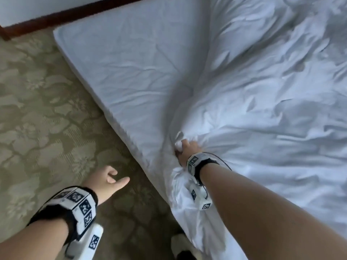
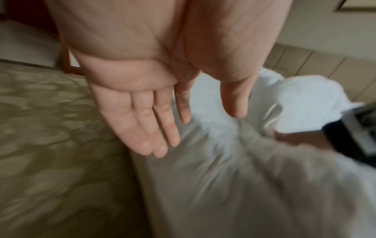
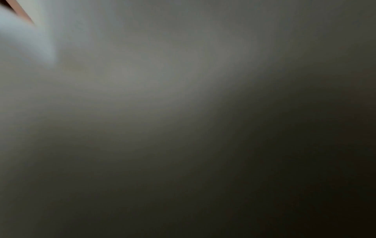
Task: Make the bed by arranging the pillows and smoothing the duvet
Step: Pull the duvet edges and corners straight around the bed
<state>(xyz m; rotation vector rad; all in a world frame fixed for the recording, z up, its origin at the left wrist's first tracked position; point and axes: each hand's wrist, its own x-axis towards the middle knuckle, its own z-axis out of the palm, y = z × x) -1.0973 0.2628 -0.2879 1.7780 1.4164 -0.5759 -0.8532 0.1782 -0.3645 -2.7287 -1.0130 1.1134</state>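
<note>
Your right hand (image 1: 185,150) is gripping a bunched duvet (image 1: 262,113) corner at the mattress (image 1: 131,59) edge; your left hand (image 1: 108,180) is hanging relaxed, holding nothing. Pulling one-handed is risking a crooked, wrinkled duvet.

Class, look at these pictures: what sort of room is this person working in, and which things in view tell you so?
Most likely a bedroom, perhaps a hotel room. A bed with a bare white sheet, a rumpled white duvet gripped by the right hand, and patterned carpet all point that way.
</note>
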